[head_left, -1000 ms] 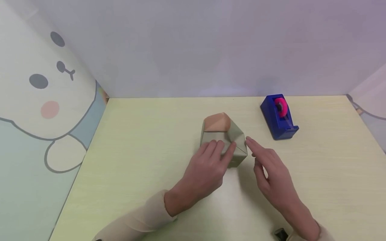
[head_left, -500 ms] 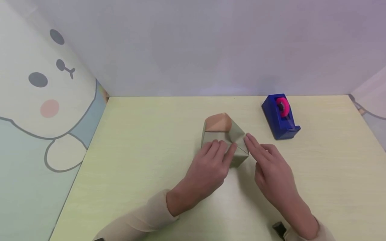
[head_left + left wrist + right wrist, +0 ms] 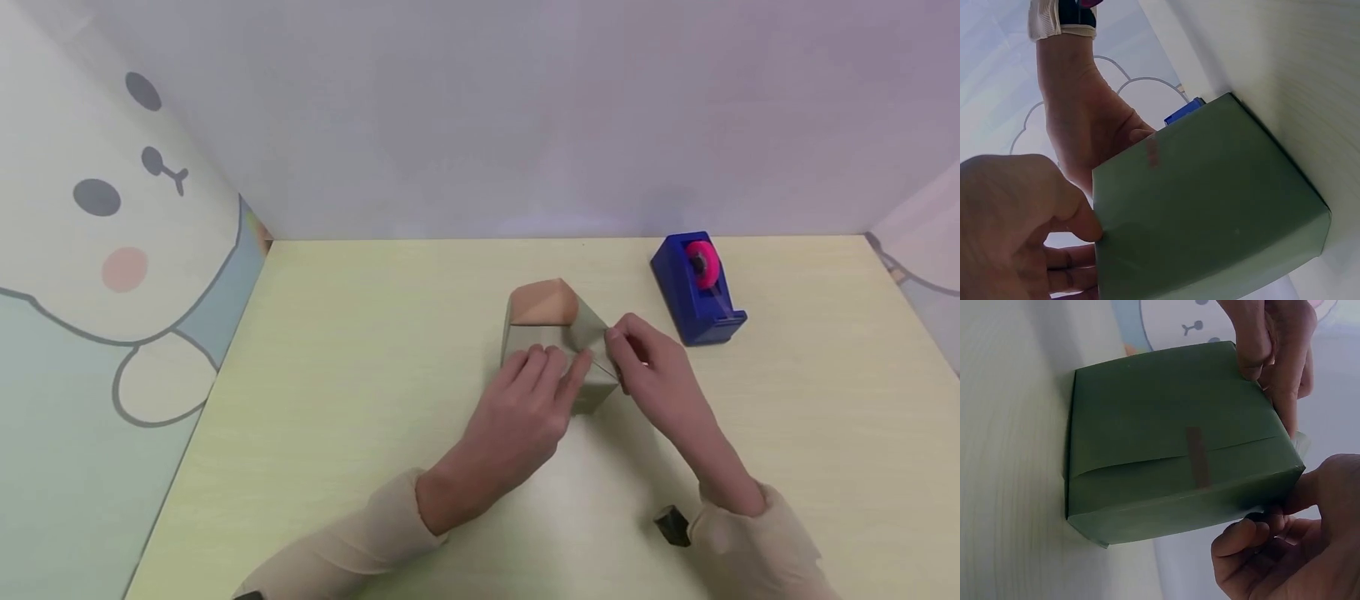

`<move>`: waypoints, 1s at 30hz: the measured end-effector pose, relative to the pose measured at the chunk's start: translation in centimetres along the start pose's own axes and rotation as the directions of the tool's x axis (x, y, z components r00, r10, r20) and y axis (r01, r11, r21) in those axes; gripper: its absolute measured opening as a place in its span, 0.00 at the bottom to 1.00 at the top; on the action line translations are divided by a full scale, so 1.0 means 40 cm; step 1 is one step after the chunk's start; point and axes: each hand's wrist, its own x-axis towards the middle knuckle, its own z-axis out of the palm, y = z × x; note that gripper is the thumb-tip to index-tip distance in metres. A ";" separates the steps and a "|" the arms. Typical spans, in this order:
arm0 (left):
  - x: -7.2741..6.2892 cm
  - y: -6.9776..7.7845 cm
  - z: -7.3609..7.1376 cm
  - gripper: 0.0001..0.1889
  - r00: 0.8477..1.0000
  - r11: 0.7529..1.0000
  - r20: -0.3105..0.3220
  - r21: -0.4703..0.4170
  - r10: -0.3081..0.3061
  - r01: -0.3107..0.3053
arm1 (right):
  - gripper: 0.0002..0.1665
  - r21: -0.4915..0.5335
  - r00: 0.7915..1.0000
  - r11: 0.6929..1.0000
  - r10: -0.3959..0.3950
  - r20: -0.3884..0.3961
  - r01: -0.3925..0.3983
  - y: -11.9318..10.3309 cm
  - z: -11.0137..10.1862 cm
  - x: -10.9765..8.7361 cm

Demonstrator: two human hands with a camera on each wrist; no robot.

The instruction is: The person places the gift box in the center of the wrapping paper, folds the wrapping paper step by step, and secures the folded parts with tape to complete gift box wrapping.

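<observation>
A box wrapped in green paper stands on the table, a reddish strip of tape across a seam on its side. At its top end the paper is folded inward, and a tan patch shows at the far side. My left hand grips the near top edge, fingertips on the folded paper and thumb against the side. At the right corner my right hand pinches the paper's edge between thumb and curled index finger. The right wrist view shows both hands at the box's top end.
A blue tape dispenser with a pink-cored roll stands behind and to the right of the box. A small dark object shows beside the right sleeve. A pale wall rises behind the table.
My right hand has gone from straight fingers beside the box to a pinch on the paper at its right corner, its wrist moving forward. The left hand has stayed almost still.
</observation>
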 end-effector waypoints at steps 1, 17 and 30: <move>0.001 0.001 0.002 0.21 1.000 1.000 -0.003 0.002 -0.002 0.002 | 0.20 -0.008 1.000 1.000 -0.003 0.001 0.003 -0.001 -0.001 -0.001; 0.001 0.015 0.000 0.20 1.000 1.000 0.031 0.020 -0.004 0.003 | 0.19 -0.127 0.999 0.992 0.030 0.025 -0.027 -0.027 -0.014 -0.035; -0.001 0.011 -0.011 0.23 0.996 0.999 0.086 -0.041 -0.016 0.019 | 0.19 -0.151 1.000 0.989 0.008 0.003 -0.008 -0.033 -0.027 -0.012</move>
